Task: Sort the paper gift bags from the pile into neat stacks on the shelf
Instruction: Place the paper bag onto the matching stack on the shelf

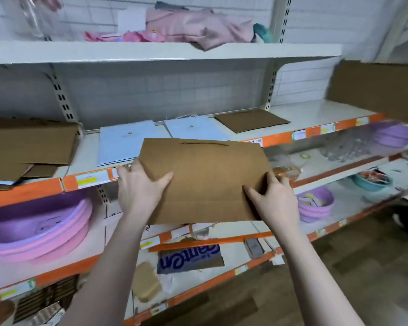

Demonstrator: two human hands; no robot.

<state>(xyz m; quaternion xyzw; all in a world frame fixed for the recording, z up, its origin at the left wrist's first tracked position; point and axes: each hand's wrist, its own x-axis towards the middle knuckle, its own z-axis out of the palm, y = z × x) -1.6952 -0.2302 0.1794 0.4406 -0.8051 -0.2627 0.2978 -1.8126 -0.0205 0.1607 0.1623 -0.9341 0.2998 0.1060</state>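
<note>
Both hands hold a flat brown bag [204, 182] out in front of the shelf [316, 111]. The left hand [139, 187] grips its near left edge, thumb lying on top. The right hand [273, 198] pinches the right corner. Two blue bags [125, 142] and a brown stack [251, 120] lie on the shelf beyond.

Readable text on the lower shelf

Blue letters "anten", seen upside down and cut off at one end, on a grey flattened bag [190, 258]; price labels [86, 180] along the orange shelf edge [24, 192] too blurred to read.
</note>
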